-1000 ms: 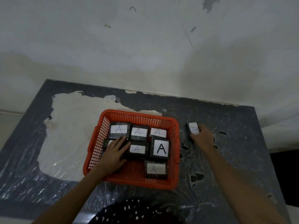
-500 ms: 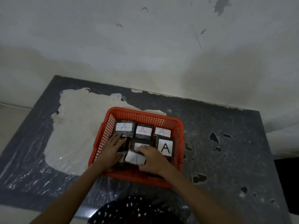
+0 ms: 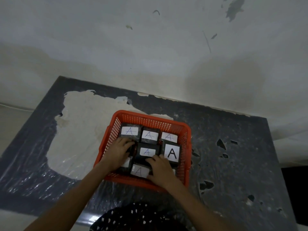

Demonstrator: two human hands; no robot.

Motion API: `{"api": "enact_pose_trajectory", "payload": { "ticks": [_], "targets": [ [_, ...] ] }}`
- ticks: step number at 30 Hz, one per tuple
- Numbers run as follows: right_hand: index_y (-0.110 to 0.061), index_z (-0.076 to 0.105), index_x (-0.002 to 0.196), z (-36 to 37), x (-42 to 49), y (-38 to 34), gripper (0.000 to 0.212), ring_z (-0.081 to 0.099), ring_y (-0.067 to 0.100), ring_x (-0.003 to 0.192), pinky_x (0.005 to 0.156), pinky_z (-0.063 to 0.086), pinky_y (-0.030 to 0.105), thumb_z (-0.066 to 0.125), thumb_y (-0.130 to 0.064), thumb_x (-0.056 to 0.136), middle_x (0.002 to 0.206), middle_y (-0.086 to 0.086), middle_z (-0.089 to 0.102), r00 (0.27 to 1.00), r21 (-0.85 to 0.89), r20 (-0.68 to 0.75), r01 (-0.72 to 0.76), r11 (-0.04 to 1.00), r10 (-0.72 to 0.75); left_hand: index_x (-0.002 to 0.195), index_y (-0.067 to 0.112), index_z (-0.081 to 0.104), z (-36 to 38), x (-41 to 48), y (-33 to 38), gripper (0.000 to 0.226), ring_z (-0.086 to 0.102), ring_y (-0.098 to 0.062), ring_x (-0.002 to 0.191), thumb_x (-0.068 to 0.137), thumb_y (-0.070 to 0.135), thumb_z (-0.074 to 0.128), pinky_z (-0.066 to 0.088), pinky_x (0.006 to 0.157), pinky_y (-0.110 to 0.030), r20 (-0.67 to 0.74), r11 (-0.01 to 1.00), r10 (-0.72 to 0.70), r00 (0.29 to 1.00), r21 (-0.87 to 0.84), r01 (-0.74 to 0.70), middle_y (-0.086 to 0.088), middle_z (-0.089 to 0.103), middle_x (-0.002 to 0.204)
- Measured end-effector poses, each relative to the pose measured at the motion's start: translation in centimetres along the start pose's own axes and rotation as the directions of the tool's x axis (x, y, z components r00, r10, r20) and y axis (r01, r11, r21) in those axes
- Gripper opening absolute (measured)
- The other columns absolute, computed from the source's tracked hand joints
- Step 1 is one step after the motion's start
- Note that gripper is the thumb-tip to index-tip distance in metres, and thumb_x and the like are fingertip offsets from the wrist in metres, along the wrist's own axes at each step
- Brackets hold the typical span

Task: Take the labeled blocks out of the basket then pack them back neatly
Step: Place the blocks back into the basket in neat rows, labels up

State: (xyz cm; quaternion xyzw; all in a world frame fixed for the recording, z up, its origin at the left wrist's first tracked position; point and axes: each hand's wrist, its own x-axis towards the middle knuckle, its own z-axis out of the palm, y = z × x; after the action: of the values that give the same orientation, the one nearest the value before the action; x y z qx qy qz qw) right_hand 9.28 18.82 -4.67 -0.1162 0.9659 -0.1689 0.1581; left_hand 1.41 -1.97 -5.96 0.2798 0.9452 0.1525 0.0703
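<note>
The orange mesh basket [image 3: 150,117] stands mid-table and holds several black blocks with white "A" labels. Three blocks fill the back row [image 3: 149,135]; one with a large printed A [image 3: 172,153] sits at the right, and another is in the middle [image 3: 147,151]. My right hand [image 3: 162,170] grips the right end of a labelled block [image 3: 139,171] that lies in the front row. My left hand [image 3: 116,152] rests flat, fingers spread, on blocks at the basket's left side and hides them.
The basket sits on a dark table [image 3: 233,172] covered in torn plastic film, with a large pale patch [image 3: 80,130] to its left. A stained wall rises behind the table's far edge. My dark patterned clothing shows at the bottom.
My right hand took a block from the table to the right of the basket and brought it into the front row. The left hand stayed on the blocks at the left.
</note>
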Motion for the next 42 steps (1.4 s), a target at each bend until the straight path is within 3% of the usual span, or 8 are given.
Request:
{"api": "enact_pose_trajectory", "payload": {
  "ticks": [3,5,11,16,23,27,35,42],
  "targets": [
    [-0.012,0.060,0.118,-0.9,-0.7,1.3,0.037,0.047,0.025,0.105,0.086,0.040,0.035,0.062,-0.010,0.081,0.113,0.007,0.061,0.998,-0.035,-0.062,-0.021,0.999,0.018,0.107,0.022,0.060,-0.6,-0.3,2.6,0.030,0.053,-0.015,0.104,0.078,0.027,0.065,0.049,0.090,-0.037,0.045,0.972,0.233,0.971,-0.016,-0.233,0.000,0.060,0.109],
    [-0.010,0.063,0.109,-0.8,-1.0,1.7,0.028,0.054,0.027,0.097,0.077,0.044,0.037,0.060,-0.006,0.081,0.105,0.009,0.063,0.999,-0.084,-0.033,0.013,0.996,-0.016,0.113,0.022,0.058,0.0,-0.5,4.4,0.033,0.051,-0.015,0.108,0.082,0.030,0.061,0.045,0.094,-0.034,0.202,0.957,0.290,0.935,-0.062,-0.283,0.000,0.059,0.116],
    [-0.007,0.061,0.108,0.6,-1.0,2.0,0.037,0.065,0.028,0.067,0.051,0.054,0.038,0.072,-0.008,0.072,0.106,0.014,0.061,0.989,-0.237,0.142,0.062,0.970,-0.029,0.126,0.022,0.048,0.5,0.3,5.7,0.048,0.047,-0.017,0.116,0.082,0.037,0.060,0.041,0.094,-0.034,0.412,0.979,0.202,0.888,-0.069,-0.191,0.000,0.053,0.129],
    [-0.010,0.070,0.097,0.5,-0.9,1.1,0.054,0.054,0.017,0.036,0.033,0.033,0.023,0.089,-0.020,0.048,0.085,0.008,0.069,0.986,-0.367,0.165,0.073,0.927,-0.012,0.122,0.019,0.047,1.0,0.4,6.0,0.050,0.050,-0.017,0.108,0.081,0.046,0.057,0.043,0.088,-0.032,0.396,0.982,0.181,0.900,-0.019,-0.189,-0.002,0.053,0.121],
    [-0.020,0.069,0.083,-0.2,-0.5,1.5,0.039,0.055,0.015,0.040,0.036,0.037,0.023,0.087,-0.033,0.052,0.093,0.009,0.069,0.971,-0.500,0.234,0.162,0.851,-0.047,0.112,0.015,0.052,1.3,0.5,6.3,0.045,0.050,-0.019,0.104,0.079,0.044,0.061,0.043,0.085,-0.033,0.379,0.984,0.159,0.911,0.016,-0.178,-0.005,0.054,0.116],
    [-0.012,0.046,0.124,-1.9,-0.6,1.6,0.035,0.064,0.029,0.076,0.058,0.036,0.034,0.054,-0.024,0.092,0.092,0.012,0.067,0.949,-0.517,0.306,0.235,0.823,-0.079,0.114,0.016,0.051,1.3,0.4,6.4,0.044,0.049,-0.019,0.107,0.080,0.043,0.060,0.042,0.087,-0.033,0.367,0.985,0.152,0.918,0.018,-0.170,-0.004,0.053,0.118],
    [-0.013,0.028,0.138,-3.7,0.7,1.9,0.071,0.062,0.033,0.084,0.074,0.049,0.042,0.069,-0.025,0.081,0.099,0.017,0.063,0.918,-0.442,0.382,0.287,0.850,-0.111,0.113,0.017,0.051,1.3,0.4,6.4,0.042,0.048,-0.018,0.107,0.079,0.041,0.062,0.043,0.087,-0.033,0.364,0.993,0.110,0.925,0.001,-0.119,-0.002,0.053,0.118],
    [-0.022,0.021,0.142,-5.1,0.3,3.4,0.069,0.051,0.024,0.062,0.048,0.044,0.034,0.056,-0.004,0.085,0.072,0.010,0.046,0.898,-0.319,0.427,0.262,0.911,-0.108,0.114,0.017,0.052,1.7,0.4,6.4,0.042,0.048,-0.018,0.109,0.080,0.040,0.061,0.043,0.088,-0.034,0.345,0.993,0.103,0.933,0.014,-0.115,-0.002,0.053,0.119]
  ]
}}
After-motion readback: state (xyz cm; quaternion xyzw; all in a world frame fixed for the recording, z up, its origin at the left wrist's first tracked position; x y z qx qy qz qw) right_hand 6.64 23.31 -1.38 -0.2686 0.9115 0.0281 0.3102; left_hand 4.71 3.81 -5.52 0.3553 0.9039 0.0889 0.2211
